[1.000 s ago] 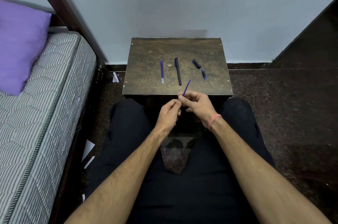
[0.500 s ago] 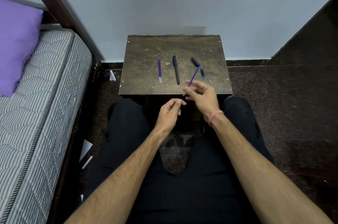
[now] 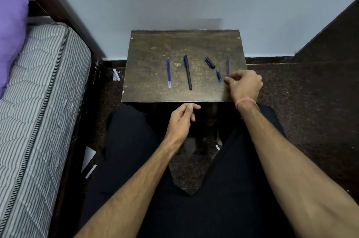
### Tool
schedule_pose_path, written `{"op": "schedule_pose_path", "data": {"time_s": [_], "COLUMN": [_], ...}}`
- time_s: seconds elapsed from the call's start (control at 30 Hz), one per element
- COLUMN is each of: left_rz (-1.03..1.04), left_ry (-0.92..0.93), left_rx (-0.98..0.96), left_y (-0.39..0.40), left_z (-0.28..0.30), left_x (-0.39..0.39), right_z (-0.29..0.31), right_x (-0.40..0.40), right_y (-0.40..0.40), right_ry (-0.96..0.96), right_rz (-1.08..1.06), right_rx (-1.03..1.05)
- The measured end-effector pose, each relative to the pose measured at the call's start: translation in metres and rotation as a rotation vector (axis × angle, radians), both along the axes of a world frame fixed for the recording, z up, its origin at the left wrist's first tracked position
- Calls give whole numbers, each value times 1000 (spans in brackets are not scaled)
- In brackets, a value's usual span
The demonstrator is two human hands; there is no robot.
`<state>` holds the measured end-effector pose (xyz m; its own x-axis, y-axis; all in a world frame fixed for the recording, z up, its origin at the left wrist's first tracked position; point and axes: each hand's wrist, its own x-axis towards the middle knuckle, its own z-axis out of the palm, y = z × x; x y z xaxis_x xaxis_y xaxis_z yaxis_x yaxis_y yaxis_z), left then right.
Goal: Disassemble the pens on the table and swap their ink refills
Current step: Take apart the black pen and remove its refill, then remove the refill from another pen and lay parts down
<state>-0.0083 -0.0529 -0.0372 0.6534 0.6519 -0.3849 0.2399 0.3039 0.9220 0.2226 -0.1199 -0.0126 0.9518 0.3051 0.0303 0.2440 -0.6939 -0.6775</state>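
The bed [image 3: 38, 101] with its striped mattress runs along the left, a purple pillow [image 3: 10, 39] at its head. The one dark wooden table [image 3: 155, 95] stands against the wall, in front of the person's knees. On it lie five pen parts. The black pen [image 3: 187, 72] is the longest, its long axis running from far to near, slightly tilted with its near end to the right. Left of it lies the purple refill [image 3: 168, 73] with a clear near end, almost parallel to the pen. A second purple refill [image 3: 228, 64] lies near the table's right edge, pointing away from the person toward the wall (a second ago it was held up over the table's near edge, tilted to the right). The right hand [image 3: 243, 84] has carried it there, and its fingers [image 3: 229, 78] pinch the near end. The black cap [image 3: 210, 62] lies diagonally between the pen and that refill, and the small blue piece [image 3: 219, 75] lies just beside the fingertips. The left hand [image 3: 180, 119] hangs below the table's near edge, loosely curled and holding nothing; it has stayed about where it was.
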Motion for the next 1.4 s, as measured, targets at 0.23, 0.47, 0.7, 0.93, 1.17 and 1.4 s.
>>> {"op": "schedule_pose_path", "data": {"time_s": [0.23,0.47,0.7,0.93,1.17,1.4], "left_rz": [12,64,84,121,218,264], "left_ry": [-14,-5,8,39,39,36], "left_rx": [78,15,-40,34,105,66], "left_y": [10,10,8,9,13,22], "left_z": [-3,2,5,-8,-8,2], "left_x": [-1,-2,-3,-12,-25,-30], "right_z": [1,3,7,-8,4,30], "right_x": [-4,-11,-64,-130,-127,-120], "right_y": [2,-4,-9,-5,20,74], "right_ry": [-67,-76,-100,150,76,-261], "right_rz": [50,75,255,566,584,787], "right_rx": [-102,-54,81,97,80,-221]}}
